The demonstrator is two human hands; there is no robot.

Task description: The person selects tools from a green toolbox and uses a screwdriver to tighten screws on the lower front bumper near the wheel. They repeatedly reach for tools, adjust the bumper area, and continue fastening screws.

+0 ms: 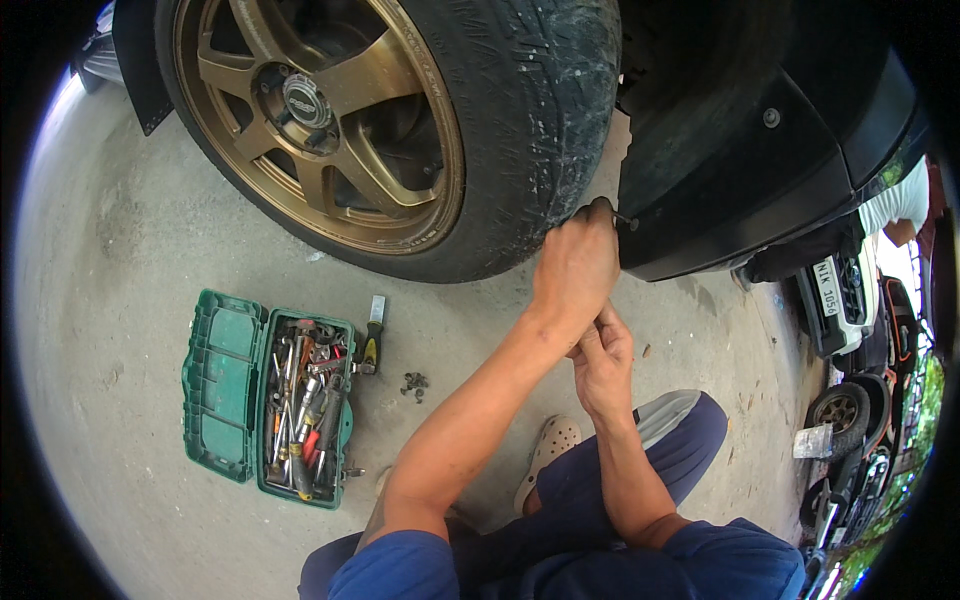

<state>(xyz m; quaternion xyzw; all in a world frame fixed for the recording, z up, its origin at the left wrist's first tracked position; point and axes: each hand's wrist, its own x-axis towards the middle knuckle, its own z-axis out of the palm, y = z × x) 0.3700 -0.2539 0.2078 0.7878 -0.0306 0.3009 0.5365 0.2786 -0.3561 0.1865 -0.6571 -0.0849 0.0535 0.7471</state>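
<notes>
My left hand [578, 262] is closed, knuckles up, at the lower edge of a black car bumper [725, 190], just beside the tyre [540, 120]. A thin metal piece [626, 220] sticks out beyond its fingers against the bumper; whether the hand grips it, I cannot tell. Just below, my right hand [606, 368] has curled fingers meeting near the left wrist. Whatever lies inside either hand is hidden. The tyre is mounted on a bronze spoked wheel rim [385, 70].
On the concrete floor lie an open green toolbox [222, 410] full of hand tools, a flat-bladed scraper [373, 340] and several small dark fasteners [414, 385]. A person [890, 215] is beyond the bumper, near a white vehicle [838, 300] and a loose-looking wheel [838, 415].
</notes>
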